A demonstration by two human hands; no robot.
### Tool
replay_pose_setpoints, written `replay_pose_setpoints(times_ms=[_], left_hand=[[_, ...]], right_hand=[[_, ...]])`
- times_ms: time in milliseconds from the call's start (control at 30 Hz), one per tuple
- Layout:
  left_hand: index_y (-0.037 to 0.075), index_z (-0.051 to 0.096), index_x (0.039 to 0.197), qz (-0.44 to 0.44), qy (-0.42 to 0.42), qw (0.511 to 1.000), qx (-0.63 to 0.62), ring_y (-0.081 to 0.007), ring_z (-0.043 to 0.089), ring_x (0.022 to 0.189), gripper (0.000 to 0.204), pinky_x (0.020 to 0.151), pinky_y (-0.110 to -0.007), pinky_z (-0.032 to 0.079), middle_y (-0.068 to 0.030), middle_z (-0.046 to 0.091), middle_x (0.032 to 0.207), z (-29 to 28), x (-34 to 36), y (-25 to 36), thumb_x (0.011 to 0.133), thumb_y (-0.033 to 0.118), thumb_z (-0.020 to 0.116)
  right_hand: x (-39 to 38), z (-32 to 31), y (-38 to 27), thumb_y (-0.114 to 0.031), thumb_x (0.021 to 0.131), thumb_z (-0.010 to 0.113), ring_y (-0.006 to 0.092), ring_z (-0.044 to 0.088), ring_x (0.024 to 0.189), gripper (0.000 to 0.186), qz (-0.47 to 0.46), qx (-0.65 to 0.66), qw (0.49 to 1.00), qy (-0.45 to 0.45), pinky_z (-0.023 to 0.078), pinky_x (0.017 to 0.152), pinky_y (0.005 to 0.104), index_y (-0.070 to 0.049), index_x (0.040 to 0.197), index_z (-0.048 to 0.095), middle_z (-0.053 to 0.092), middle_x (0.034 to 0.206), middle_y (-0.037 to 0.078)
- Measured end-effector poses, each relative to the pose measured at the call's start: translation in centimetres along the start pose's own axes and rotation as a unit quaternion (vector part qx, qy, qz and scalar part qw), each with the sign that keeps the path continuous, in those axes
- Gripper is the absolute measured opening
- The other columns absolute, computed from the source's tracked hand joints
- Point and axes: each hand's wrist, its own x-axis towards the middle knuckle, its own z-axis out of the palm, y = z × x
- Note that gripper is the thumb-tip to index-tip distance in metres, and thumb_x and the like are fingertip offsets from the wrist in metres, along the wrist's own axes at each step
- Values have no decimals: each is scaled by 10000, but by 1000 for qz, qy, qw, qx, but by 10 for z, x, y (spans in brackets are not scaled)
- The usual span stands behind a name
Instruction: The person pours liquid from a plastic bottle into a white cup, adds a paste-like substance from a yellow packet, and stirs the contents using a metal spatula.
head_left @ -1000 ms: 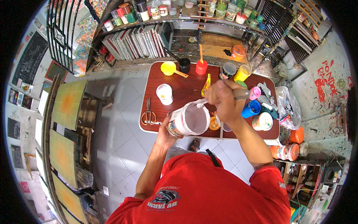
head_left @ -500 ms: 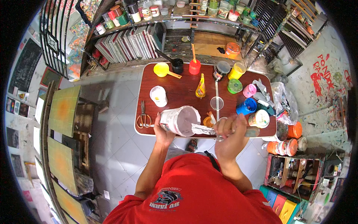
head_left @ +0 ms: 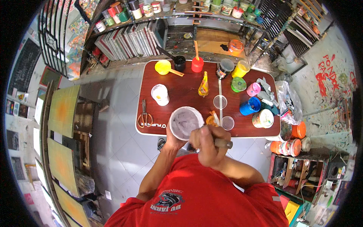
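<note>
My left hand (head_left: 174, 140) grips a white plastic tub (head_left: 172, 120) from its near left side, tilted so its mouth faces me. Pale greyish-lilac paste (head_left: 185, 123) coats the inside. My right hand (head_left: 208, 145) is closed round a spatula (head_left: 224, 143) at the tub's right rim. Only the butt of its handle shows; the blade is hidden behind my fingers. Scissors with brown handles (head_left: 145, 118) lie left of the tub. A white container (head_left: 160, 95) stands beyond them. Just right of my hands are a small orange cup (head_left: 211, 120) and a clear round lid or cup (head_left: 228, 123).
The reddish-brown table (head_left: 181, 87) bears a yellow ladle-like cup (head_left: 163, 67), a red pot (head_left: 197, 64), a yellow pouch (head_left: 203, 85), a blue tub (head_left: 250, 106) and a white bucket (head_left: 263, 118). Paint jars fill the far shelf. Orange jars (head_left: 289, 148) stand off the right edge.
The tub has turned its mouth toward me. My right hand has moved left and down to the rim, and the paste-coated spatula blade, visible before, is now out of sight.
</note>
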Motion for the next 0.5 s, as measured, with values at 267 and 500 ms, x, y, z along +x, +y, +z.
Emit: replay_pose_setpoints(times_ms=[267, 500], left_hand=[[45, 570, 1318, -108, 123, 986, 29, -339, 592, 1188, 651, 1045, -506, 459, -178, 607, 1308, -21, 0, -6, 966, 561, 386], [59, 556, 1339, -79, 119, 988, 64, -337, 591, 1192, 636, 1027, -516, 475, -152, 617, 1296, -6, -4, -1, 966, 541, 373]], right_hand=[[25, 13, -54, -154, 977, 503, 166, 488, 455, 368, -104, -187, 970, -117, 397, 469, 297, -47, 625, 517, 532, 553, 56], [29, -24, 12, -56, 878, 618, 214, 496, 467, 114, -169, -348, 920, -64, 342, 417, 351, -14, 979, 650, 530, 606, 49]])
